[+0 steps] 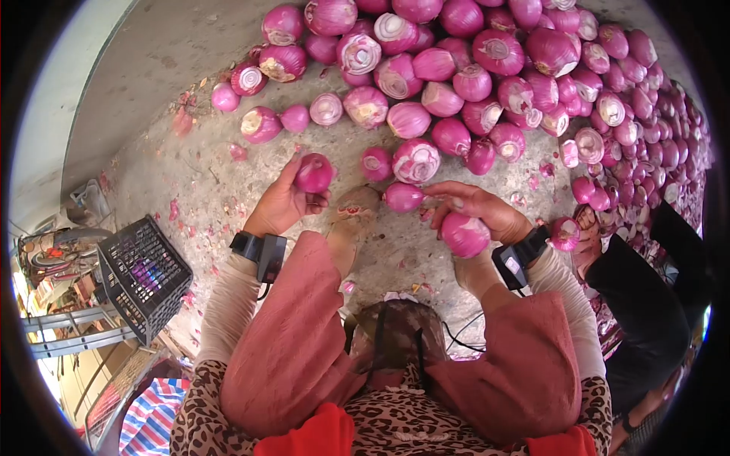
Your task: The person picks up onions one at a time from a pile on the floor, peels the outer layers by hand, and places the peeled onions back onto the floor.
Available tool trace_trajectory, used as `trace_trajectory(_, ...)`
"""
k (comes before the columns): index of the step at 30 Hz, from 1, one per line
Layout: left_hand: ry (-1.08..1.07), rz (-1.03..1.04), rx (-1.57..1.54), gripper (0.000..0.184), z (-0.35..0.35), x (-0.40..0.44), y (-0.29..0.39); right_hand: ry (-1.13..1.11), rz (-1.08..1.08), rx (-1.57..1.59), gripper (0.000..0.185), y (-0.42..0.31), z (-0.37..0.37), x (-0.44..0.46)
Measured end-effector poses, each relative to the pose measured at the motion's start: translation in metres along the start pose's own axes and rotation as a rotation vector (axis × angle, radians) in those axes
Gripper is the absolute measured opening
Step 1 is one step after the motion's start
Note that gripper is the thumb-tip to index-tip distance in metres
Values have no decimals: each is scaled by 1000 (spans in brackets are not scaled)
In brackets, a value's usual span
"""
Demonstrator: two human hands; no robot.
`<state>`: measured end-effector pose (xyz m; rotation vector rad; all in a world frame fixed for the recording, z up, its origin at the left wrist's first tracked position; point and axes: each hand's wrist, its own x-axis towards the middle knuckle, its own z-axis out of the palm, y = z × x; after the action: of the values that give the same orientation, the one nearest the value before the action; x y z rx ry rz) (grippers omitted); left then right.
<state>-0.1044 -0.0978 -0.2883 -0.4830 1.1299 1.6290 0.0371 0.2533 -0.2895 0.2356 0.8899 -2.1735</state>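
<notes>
My left hand (283,204) is closed around a peeled purple onion (314,173), with its thumb up along one side. My right hand (490,213) has another, larger onion (464,235) tucked against its lower fingers and palm. Its forefinger stretches out to the left, at the side of a small onion (404,197) on the floor; whether they touch is hard to tell. Just above that one lies a bigger onion (416,161) with pale cut layers. Beside it on the left sits a small round onion (376,163).
A large heap of onions (525,68) spreads across the back and right of the concrete floor (220,159). At left stands a black plastic crate (144,277). Another person's dark-clothed leg (642,296) is at right. Scraps of onion skin litter the ground.
</notes>
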Motion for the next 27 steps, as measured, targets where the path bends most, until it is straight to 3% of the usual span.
trace_trajectory(2, -55, -62, 132, 57, 27, 11, 5, -7, -77, -209, 61, -5, 7, 4)
trace_trajectory(3, -30, -47, 191, 59, 51, 12, 10, -36, -32, -259, 74, -11, 10, 5)
trace_trajectory(6, -195, -171, 354, 62, 81, 28, 15, 18, 7, -445, 83, -9, 17, 14)
trace_trajectory(7, -163, -155, 419, 58, 100, 25, 16, 0, -6, -442, 89, -11, 19, 14)
trace_trajectory(8, -172, -158, 418, 58, 110, 29, 11, 9, -4, -441, 89, -10, 23, 16)
trace_trajectory(10, -178, -112, 708, 58, 124, 34, 4, 151, -47, -386, 88, -6, 30, 19)
trace_trajectory(12, -174, -69, 830, 47, 128, 36, -4, 230, -65, -478, 83, -1, 27, 19)
trace_trajectory(14, -243, 365, 1031, 28, 128, 38, -14, 245, -199, -153, 76, 8, 23, 19)
trace_trajectory(15, -217, 183, 814, 22, 130, 34, -13, 247, -199, -153, 76, 9, 20, 16)
trace_trajectory(18, -274, 135, 814, 20, 124, 36, -5, 177, -104, 115, 66, 8, 10, 6)
trace_trajectory(20, -315, 130, 806, 19, 125, 35, -4, 44, -74, 364, 59, 12, 4, 4)
trace_trajectory(27, -265, 235, 690, 17, 140, 29, -13, 22, -63, 394, 57, 13, 6, 4)
